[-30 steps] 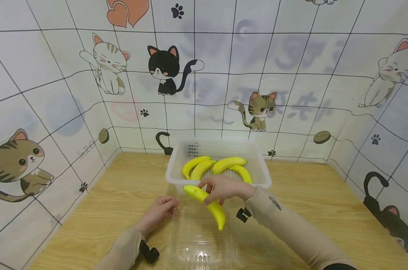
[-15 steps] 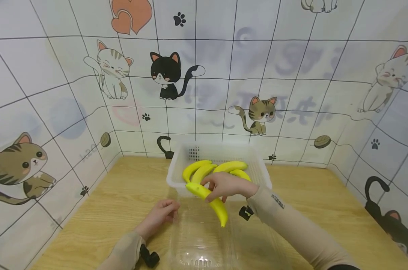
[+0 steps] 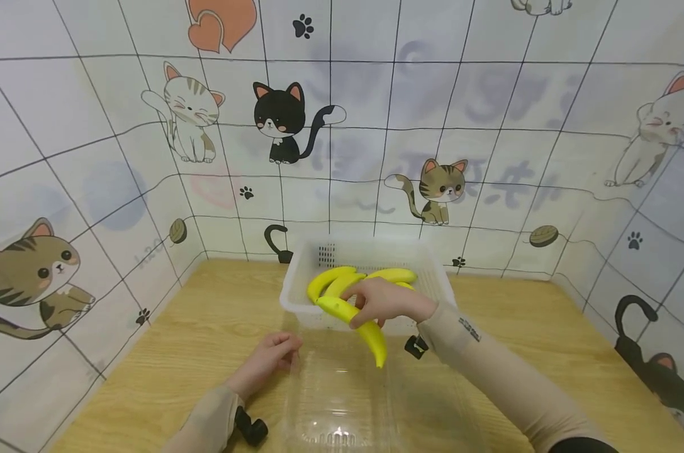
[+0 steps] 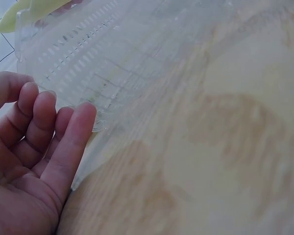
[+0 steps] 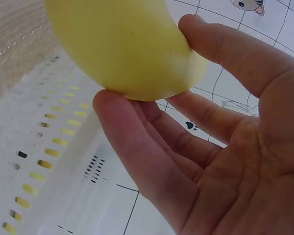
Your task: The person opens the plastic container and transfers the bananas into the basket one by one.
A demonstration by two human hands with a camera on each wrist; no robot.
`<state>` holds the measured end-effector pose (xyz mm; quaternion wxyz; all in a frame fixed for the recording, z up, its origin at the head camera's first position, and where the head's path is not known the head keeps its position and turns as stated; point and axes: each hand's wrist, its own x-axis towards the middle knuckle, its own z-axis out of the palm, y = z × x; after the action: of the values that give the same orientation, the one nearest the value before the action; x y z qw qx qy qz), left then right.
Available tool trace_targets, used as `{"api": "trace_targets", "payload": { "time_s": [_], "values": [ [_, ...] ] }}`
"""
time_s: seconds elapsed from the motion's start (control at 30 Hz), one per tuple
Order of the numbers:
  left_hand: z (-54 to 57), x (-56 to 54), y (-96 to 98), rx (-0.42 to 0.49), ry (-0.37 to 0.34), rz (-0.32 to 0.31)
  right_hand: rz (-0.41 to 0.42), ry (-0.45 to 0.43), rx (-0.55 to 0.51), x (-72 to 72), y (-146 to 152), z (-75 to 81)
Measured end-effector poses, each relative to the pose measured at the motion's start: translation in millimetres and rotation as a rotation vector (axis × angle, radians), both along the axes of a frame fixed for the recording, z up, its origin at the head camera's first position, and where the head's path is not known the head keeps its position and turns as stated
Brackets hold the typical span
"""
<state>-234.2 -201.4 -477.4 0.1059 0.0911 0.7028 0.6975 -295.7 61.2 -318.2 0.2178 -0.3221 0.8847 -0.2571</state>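
A yellow banana (image 3: 371, 338) slants in front of the white basket's near wall, above the clear plastic box (image 3: 337, 402). My right hand (image 3: 386, 299) grips it near its middle, thumb on one side and fingers on the other. Close up in the right wrist view, the banana (image 5: 122, 49) sits between thumb and fingertips. My left hand (image 3: 267, 360) is at the far left corner of the box, fingers curled. In the left wrist view, its fingertips (image 4: 85, 110) meet the box's rim. Several more bananas (image 3: 326, 281) lie in the white basket (image 3: 292, 302), partly behind my right hand.
The basket has slotted walls and stands near the back wall, behind the box. A see-through panel (image 3: 432, 402) extends right of the box, under my right forearm. Wood-grain table surface (image 3: 206, 314) spreads on both sides. Cat-printed wall coverings (image 3: 364, 113) surround the table.
My right hand and the banana have risen slightly and shifted a little right, covering more of the bananas in the basket. My left hand stays at the box's corner.
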Motion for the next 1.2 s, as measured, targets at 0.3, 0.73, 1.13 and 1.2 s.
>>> {"api": "trace_targets", "payload": {
  "time_s": [0.3, 0.73, 1.13, 1.2],
  "values": [
    [-1.4, 1.1, 0.5, 0.016, 0.006, 0.006, -0.024, 0.023, 0.015, -3.9, 0, 4.2],
    [-1.3, 0.4, 1.2, 0.015, 0.010, -0.008, -0.051, 0.034, 0.020, -7.4, 4, 10.9],
    [0.6, 1.2, 1.9, 0.016, 0.017, -0.009, -0.059, 0.067, 0.046, -10.8, 5, 18.6],
    [0.9, 1.5, 2.1, 0.019, 0.016, -0.008, -0.062, 0.066, 0.046, -11.4, 5, 20.3]
  ]
}}
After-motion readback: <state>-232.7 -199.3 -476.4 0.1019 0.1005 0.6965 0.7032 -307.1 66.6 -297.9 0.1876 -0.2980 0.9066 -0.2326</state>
